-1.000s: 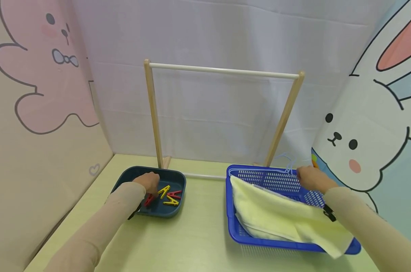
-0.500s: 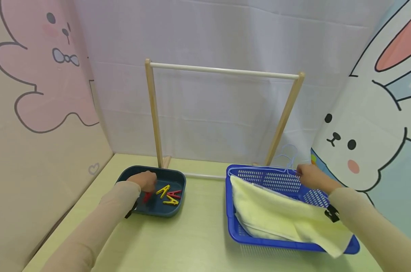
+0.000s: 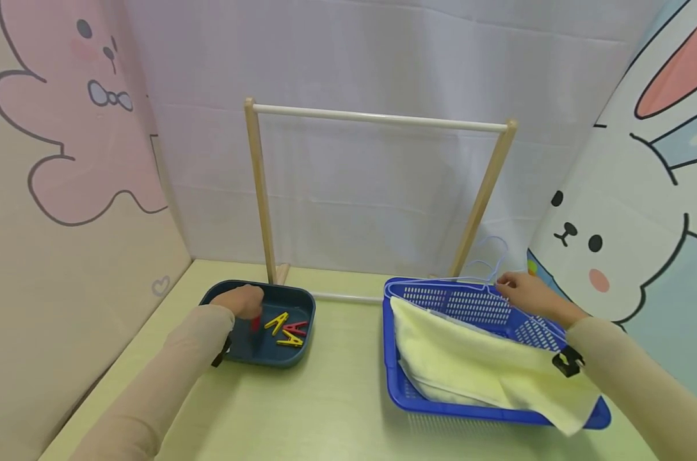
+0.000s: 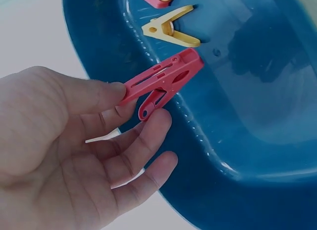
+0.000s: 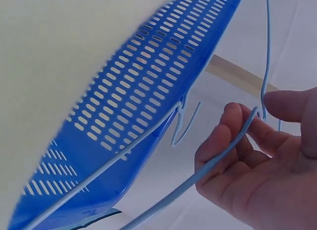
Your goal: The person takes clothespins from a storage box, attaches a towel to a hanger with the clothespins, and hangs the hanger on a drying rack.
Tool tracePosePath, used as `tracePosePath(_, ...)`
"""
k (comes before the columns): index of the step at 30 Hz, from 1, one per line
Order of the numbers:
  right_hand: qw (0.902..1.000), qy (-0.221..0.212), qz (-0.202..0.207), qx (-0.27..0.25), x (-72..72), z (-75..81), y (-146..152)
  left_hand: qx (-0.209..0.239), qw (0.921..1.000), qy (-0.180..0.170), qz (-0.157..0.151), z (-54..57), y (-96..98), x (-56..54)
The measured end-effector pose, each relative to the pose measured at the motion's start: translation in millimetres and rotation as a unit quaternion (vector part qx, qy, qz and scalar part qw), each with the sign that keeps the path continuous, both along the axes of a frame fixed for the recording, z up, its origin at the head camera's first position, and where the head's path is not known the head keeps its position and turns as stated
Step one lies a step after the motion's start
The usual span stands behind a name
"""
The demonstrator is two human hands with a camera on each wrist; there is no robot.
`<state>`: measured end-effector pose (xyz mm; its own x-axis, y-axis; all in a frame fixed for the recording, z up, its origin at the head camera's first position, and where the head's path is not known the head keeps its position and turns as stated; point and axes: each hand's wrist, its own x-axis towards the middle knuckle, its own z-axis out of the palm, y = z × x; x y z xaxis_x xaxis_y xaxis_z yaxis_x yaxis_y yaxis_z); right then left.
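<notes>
My left hand [image 3: 241, 301] is over the dark blue tray [image 3: 308, 298], pinching a red clothespin [image 4: 171, 76] between thumb and fingers by its handle end. Lying in the tray are a yellow clothespin [image 3: 276, 322], a red clothespin [image 3: 295, 328] and another yellow clothespin [image 3: 290, 340]. At the back right of the blue basket [image 3: 390, 371], my right hand [image 3: 523, 294] grips a light blue wire hanger [image 5: 185, 184] near its neck. A second hanger [image 5: 106, 167] lies along the basket's wall. Folded yellow cloth [image 3: 469, 365] fills the basket's front.
Behind both containers stands a wooden rack [image 3: 258, 186] with a white top bar [image 3: 383, 118]. Its lower bar [image 3: 348, 298] runs close above the table [image 3: 302, 410]. A white curtain [image 3: 354, 192] hangs behind, and printed panels flank both sides.
My left hand has risen slightly and shifted left, bringing the red clothespin up from the tray floor. The hanger's hook has risen above the basket rim at my right hand.
</notes>
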<state>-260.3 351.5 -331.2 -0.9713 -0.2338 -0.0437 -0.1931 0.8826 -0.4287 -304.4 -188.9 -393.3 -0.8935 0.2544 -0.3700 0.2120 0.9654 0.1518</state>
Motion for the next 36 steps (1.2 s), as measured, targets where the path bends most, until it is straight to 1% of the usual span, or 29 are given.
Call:
tracePosePath(4,0.9998,0.011,-0.004,0.016,2.4,4.7,-4,0.004,0.9999,0.005,-0.016,3.9,-1.1,-2.7)
tracePosePath(7,0.9996,0.009,-0.016,0.023,2.9,7.6,-8,0.023,0.9993,0.01,-0.028,10.0,-1.1,-4.7)
tracePosePath(11,0.9991,0.006,-0.037,0.021,1.6,8.9,-10,0.057,0.9972,0.026,-0.041,19.4,-0.2,-5.8)
tracePosePath(13,0.9989,0.011,-0.045,0.01,0.6,8.7,-11,0.075,0.9955,0.034,-0.048,22.2,0.2,-6.4)
tracePosePath(18,0.9975,0.026,-0.06,-0.026,-0.5,8.2,-13,0.102,0.9917,0.053,-0.058,27.5,4.2,-5.0)
tracePosePath(22,0.995,0.013,-0.07,-0.07,0.8,9.9,-16,0.111,0.9901,0.061,-0.06,33.0,10.8,-4.1)
tracePosePath(25,0.9933,0.008,-0.066,-0.094,3.9,13.4,-19,0.118,0.989,0.061,-0.064,37.6,15.9,-3.3)
tracePosePath(30,0.993,0.024,-0.057,-0.1,7.5,18.7,-24,0.134,0.9857,0.068,-0.077,44.3,22.0,-1.8)
tracePosePath(34,0.9926,0.044,-0.054,-0.099,10.5,21.5,-28,0.14,0.9839,0.076,-0.081,46.2,29.6,-1.9)
tracePosePath(36,0.992,0.055,-0.053,-0.1,11.8,22.6,-29,0.142,0.9823,0.087,-0.086,47.7,34.5,-0.7)
